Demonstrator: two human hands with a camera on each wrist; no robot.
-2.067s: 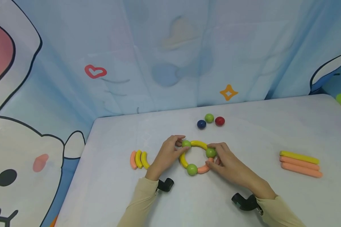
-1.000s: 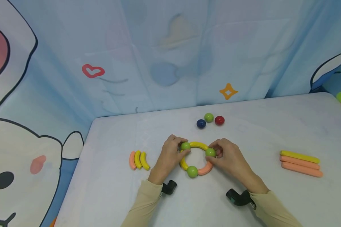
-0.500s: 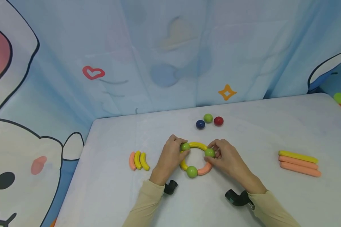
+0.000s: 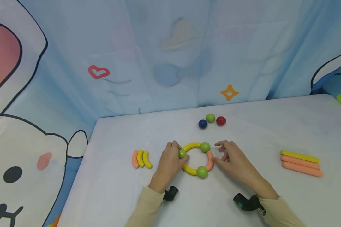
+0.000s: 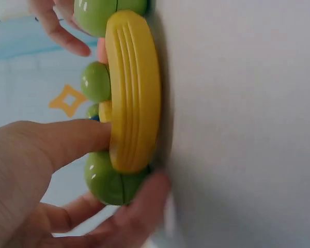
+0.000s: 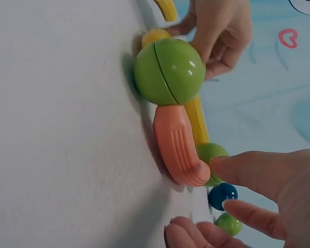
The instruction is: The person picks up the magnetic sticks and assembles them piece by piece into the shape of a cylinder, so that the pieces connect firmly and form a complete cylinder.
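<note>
A ring of curved rods and green balls lies on the table. My left hand (image 4: 170,160) pinches the ring's left green ball (image 4: 182,154); in the left wrist view its thumb lies along a yellow curved rod (image 5: 134,93) and its fingers reach round the ball (image 5: 111,181). My right hand (image 4: 237,164) stands at the ring's right side with fingers spread, holding nothing. Its thumb tip is close to the orange curved rod (image 4: 210,160); whether they touch is unclear. That rod runs between the lower green ball (image 4: 202,172) and the upper green ball (image 4: 205,147). Another yellow rod (image 4: 191,146) forms the top.
Behind the ring sit a blue ball (image 4: 203,124), a green ball (image 4: 210,118) and a red ball (image 4: 221,121). One orange and two yellow curved rods (image 4: 140,158) lie at left. Straight rods (image 4: 301,163), one yellow and two orange, lie at right. A printed curtain (image 4: 173,63) hangs behind the table.
The ring has turned counterclockwise: its left ball came nearer, the right ball went up and left, the bottom ball rightward. My right hand has let go of its green ball and spread its fingers.
</note>
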